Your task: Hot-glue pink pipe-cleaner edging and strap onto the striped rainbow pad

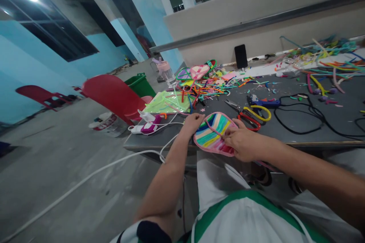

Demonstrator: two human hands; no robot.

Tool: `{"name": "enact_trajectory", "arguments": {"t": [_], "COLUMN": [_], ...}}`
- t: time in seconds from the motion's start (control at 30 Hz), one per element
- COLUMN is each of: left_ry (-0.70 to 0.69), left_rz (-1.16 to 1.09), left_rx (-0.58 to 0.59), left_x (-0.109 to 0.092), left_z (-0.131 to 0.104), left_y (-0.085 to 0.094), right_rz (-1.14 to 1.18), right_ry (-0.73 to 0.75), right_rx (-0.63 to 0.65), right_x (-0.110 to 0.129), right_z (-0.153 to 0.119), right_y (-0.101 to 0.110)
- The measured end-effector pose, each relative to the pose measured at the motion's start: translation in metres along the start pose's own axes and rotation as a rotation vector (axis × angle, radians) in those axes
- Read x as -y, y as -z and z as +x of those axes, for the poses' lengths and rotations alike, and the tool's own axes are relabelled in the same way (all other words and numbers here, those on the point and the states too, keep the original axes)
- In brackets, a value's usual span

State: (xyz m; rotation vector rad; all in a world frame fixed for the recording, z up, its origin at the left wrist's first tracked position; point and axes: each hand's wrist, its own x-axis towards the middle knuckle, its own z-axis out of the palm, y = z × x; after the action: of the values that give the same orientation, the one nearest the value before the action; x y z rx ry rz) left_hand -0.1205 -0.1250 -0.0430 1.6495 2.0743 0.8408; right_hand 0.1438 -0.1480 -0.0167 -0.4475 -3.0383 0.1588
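A rounded, striped pipe-cleaner piece (212, 141) with a pink rim lies at the table's front edge. Across its top runs a loose pink pipe cleaner (213, 130). My left hand (192, 125) is closed at the piece's upper left edge, pinching the far end of that pipe cleaner. My right hand (242, 143) is closed over the right side, its fingers gripping the striped piece where the pink strand ends; the exact fingertip contact is partly hidden. Just beyond my right hand lie red-handled scissors (249, 121) and yellow-handled scissors (261, 112).
A blue glue gun (265, 102) and its black cord (316, 112) lie to the right. Loose pipe cleaners (211, 90), a green plastic packet (171, 102) and a purple power adapter (151, 124) with white cables are on the left. A phone (241, 56) leans at the back.
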Motion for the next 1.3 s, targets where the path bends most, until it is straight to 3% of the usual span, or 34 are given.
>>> {"name": "enact_trajectory", "arguments": {"t": [0.27, 0.53, 0.8, 0.97, 1.03, 1.1, 1.2, 1.3], "left_ry": [-0.041, -0.044, -0.105, -0.147, -0.165, -0.187, -0.226, -0.262], "left_rz": [0.041, 0.01, -0.061, -0.086, -0.089, -0.093, -0.106, -0.118], "left_rx": [0.034, -0.075, -0.135, -0.146, -0.147, -0.141, -0.109, -0.064], "left_x": [-0.004, -0.006, -0.031, -0.048, -0.056, -0.064, -0.075, -0.081], "left_z": [-0.002, -0.006, -0.008, -0.009, -0.011, -0.015, -0.021, -0.024], "left_y": [-0.004, -0.009, -0.002, 0.005, 0.009, 0.012, 0.015, 0.016], "right_rz": [0.026, 0.011, 0.006, 0.055, 0.087, 0.127, 0.241, 0.547], "right_ry": [0.008, -0.012, -0.055, -0.026, -0.006, -0.02, -0.156, -0.327], "right_rx": [-0.039, -0.092, -0.234, -0.272, -0.378, -0.574, -0.828, -0.876], "right_x": [-0.003, -0.001, 0.004, 0.006, 0.005, 0.001, -0.011, -0.02], "right_z": [-0.002, -0.004, -0.017, -0.035, -0.041, -0.044, -0.038, -0.022], "right_y": [-0.006, -0.012, -0.027, -0.015, -0.003, 0.008, 0.017, 0.016]}}
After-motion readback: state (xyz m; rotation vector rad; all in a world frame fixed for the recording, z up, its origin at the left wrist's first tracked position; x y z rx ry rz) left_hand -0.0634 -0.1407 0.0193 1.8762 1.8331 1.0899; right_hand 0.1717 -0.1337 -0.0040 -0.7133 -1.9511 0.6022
